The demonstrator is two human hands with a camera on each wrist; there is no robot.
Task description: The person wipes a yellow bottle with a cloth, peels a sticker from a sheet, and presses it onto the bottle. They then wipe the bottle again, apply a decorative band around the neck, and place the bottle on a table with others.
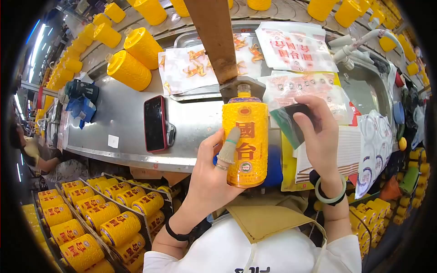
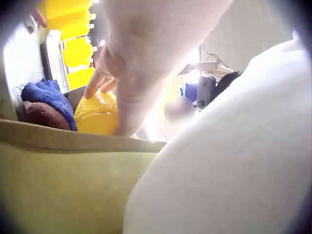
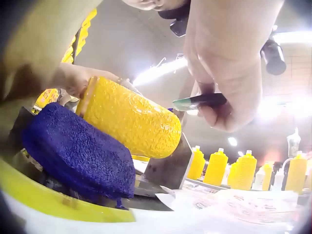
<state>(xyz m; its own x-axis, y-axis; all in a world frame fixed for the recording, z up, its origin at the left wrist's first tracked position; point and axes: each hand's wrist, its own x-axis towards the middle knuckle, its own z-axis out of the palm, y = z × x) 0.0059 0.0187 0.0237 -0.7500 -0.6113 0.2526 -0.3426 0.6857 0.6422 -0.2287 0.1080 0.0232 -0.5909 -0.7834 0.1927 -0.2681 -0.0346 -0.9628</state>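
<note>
A yellow bottle (image 1: 246, 150) with red characters lies in the middle of the head view, its clear neck at a metal bracket (image 1: 255, 89) under a wooden bar. The left hand (image 1: 210, 175) grips the bottle's lower left side, a covered finger on its front; in the left wrist view this hand (image 2: 136, 58) is on the yellow bottle (image 2: 97, 114). To the right of the bottle, the right hand (image 1: 321, 132) pinches a flat green and black scraper (image 1: 291, 122). In the right wrist view the scraper (image 3: 197, 101) stands apart from the bottle (image 3: 131, 117). A blue cloth pad (image 3: 80, 151) is under the bottle.
A phone (image 1: 155, 123) and two yellow bottles (image 1: 129, 70) are on the metal table (image 1: 123, 109) at left. Printed sheets (image 1: 296, 48) and a tray with golden decals (image 1: 195, 68) lie behind. Racks of yellow bottles (image 1: 82, 248) stand at lower left. A white pipe (image 1: 348, 57) is at right.
</note>
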